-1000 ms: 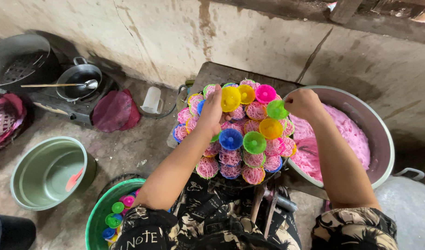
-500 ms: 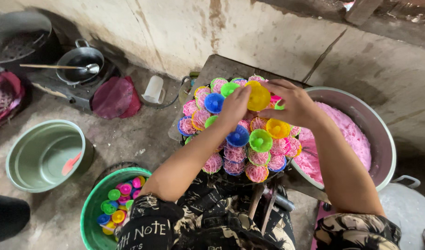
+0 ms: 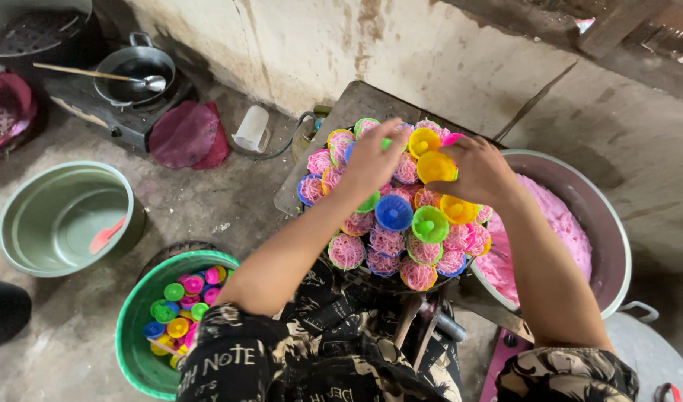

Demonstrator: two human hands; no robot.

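Several small round moulds (image 3: 393, 212) in many colours, most filled with pink noodle strands, are piled on a tray (image 3: 311, 160) in front of me. My left hand (image 3: 371, 160) lies on the upper left of the pile, its fingertips pinching a green mould (image 3: 386, 143). Beside it, my right hand (image 3: 481, 173) holds an empty yellow mould (image 3: 436, 167) just over the top of the pile. Blue, green and yellow empty moulds sit upside down in the pile's middle.
A big metal bowl (image 3: 605, 223) of pink dough stands at the right. At lower left is a green basin (image 3: 133, 335) of loose moulds. A grey basin (image 3: 29, 223) holds a red scraper. A wok with ladle (image 3: 133, 71), a white jug (image 3: 252, 128) and a wall lie beyond.
My right hand picked a yellow mould off the pile and has brought it lower over the stack. My left hand shifted slightly right along the top of the pile.
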